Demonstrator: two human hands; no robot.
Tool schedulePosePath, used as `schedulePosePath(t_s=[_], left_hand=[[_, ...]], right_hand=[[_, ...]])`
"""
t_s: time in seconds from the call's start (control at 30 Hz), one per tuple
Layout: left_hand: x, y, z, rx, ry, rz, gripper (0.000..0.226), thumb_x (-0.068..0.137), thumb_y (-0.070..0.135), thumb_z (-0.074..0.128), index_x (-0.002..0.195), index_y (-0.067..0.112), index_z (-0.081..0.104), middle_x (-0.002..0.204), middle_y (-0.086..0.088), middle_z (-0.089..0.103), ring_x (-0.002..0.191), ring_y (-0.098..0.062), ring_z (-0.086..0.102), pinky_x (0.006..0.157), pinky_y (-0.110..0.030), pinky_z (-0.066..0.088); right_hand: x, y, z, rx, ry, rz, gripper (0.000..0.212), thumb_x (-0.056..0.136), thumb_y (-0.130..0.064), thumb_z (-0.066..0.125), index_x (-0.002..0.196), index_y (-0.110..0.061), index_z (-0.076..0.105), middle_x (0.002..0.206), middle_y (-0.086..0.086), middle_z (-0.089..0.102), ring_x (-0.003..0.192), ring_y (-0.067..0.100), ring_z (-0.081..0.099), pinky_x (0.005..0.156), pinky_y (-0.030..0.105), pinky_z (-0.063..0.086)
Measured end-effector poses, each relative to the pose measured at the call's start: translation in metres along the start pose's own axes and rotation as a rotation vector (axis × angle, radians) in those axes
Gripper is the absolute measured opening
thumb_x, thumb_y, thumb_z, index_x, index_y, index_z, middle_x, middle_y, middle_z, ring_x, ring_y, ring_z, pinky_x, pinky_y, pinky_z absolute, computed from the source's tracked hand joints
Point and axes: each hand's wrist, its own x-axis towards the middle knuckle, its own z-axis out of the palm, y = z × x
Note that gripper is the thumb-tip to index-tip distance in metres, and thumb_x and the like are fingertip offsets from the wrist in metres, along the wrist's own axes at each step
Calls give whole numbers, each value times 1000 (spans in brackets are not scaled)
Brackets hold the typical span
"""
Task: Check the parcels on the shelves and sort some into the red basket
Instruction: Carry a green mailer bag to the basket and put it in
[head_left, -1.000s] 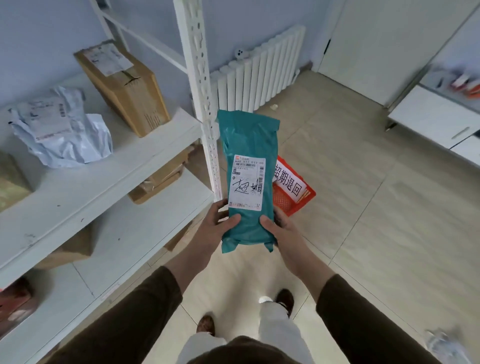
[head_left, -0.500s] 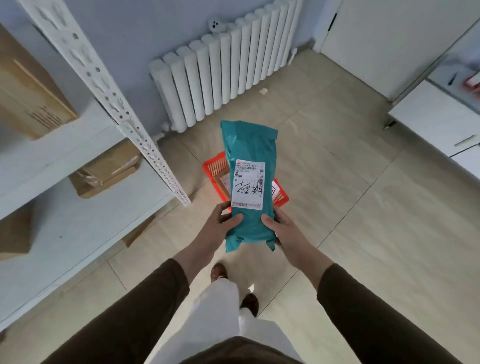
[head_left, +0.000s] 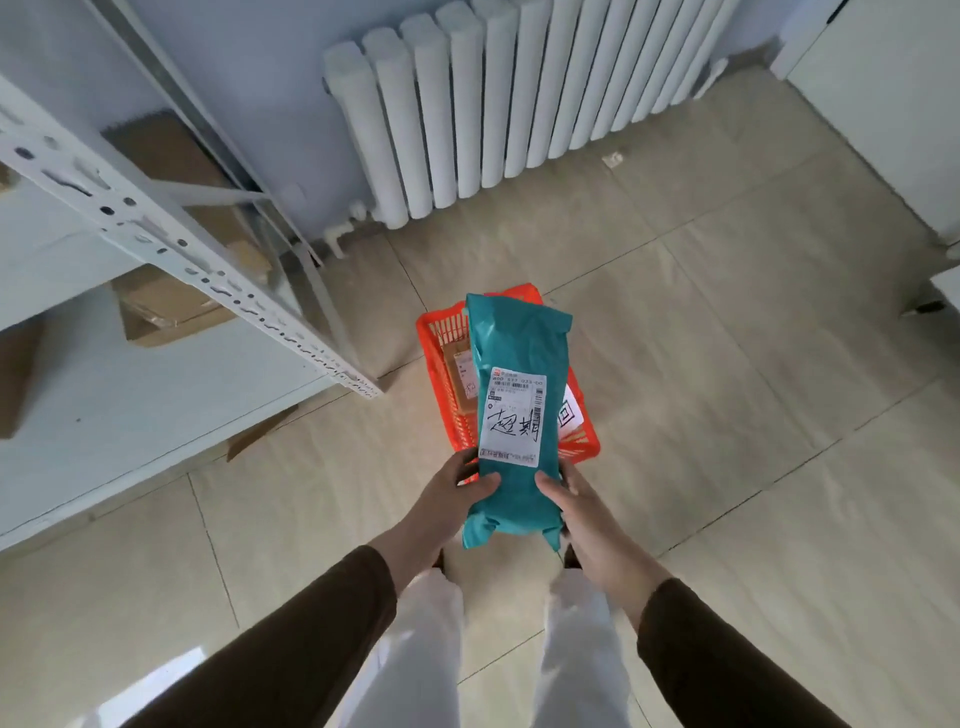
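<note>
Two hands held one long teal plastic mailer bag w/ a white shipping label, upright, in front of the red plastic mesh basket on the tiled floor. Left hand & right hand gripped its lower end, thumbs on the front, fingers curled behind. A brown cardboard box lay inside the basket. White metal shelves w/ more boxes stood at left.

Small parcel storeroom, by the look of things: white slotted-steel shelving stacked with cardboard boxes, a red basket set on the tiled floor, a white radiator against a plain pale-blue wall.
</note>
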Motion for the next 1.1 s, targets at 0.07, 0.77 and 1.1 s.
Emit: schedulePosePath(t_s=[0.07,0.77,1.1], left_hand=[[28,-21,11,-27,46,-10,46,102,12,65,145,14,52,141,-9,64,123,-30,68,94,-36,62],[322,-198,-3,-81,422,-267,38,110,25,46,147,20,50,131,-7,64,117,-30,64,104,-47,56],[392,-230,-18,129,461,-379,39,111,20,35,150,17,40,130,-16,60,113,-35,63,92,-43,57]], right_hand=[[25,8,-18,-23,-22,42,38,103,-23,60,140,-28,52,129,4,70,117,23,69,81,29,59],[335,129,-63,-268,-75,274,23,106,-22,53,128,-23,62,116,2,72,102,20,69,83,31,57],[408,170,-57,-372,-46,314,12,108,-21,50,107,-23,61,108,4,69,106,29,66,104,49,53]])
